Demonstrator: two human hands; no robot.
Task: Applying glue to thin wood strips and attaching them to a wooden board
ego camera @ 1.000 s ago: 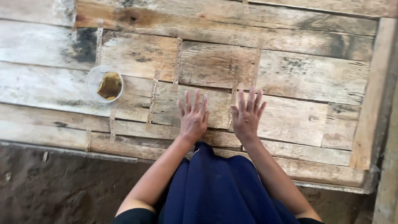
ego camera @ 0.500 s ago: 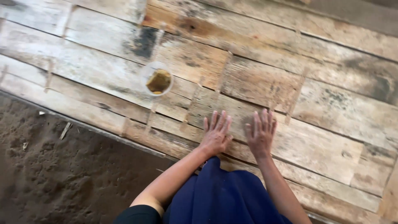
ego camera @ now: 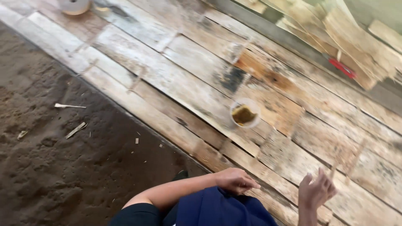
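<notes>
Lifted off the planks [ego camera: 176, 79] since before: left hand [ego camera: 235, 181] loosely curled, right hand [ego camera: 316, 191] spread, both empty. Nearest, small cup [ego camera: 244, 113]: probably light, thin-walled, spillable; best gripped around the sides.

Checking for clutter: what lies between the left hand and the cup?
Only bare planks in the head view, crossed by gaps between boards; nothing else lies between the left hand and the cup.

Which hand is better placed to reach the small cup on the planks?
Left, probably. The left hand rests low on the wooden platform, almost straight below the cup with bare boards between. The right hand is lifted, blurred and further to the side.
</notes>
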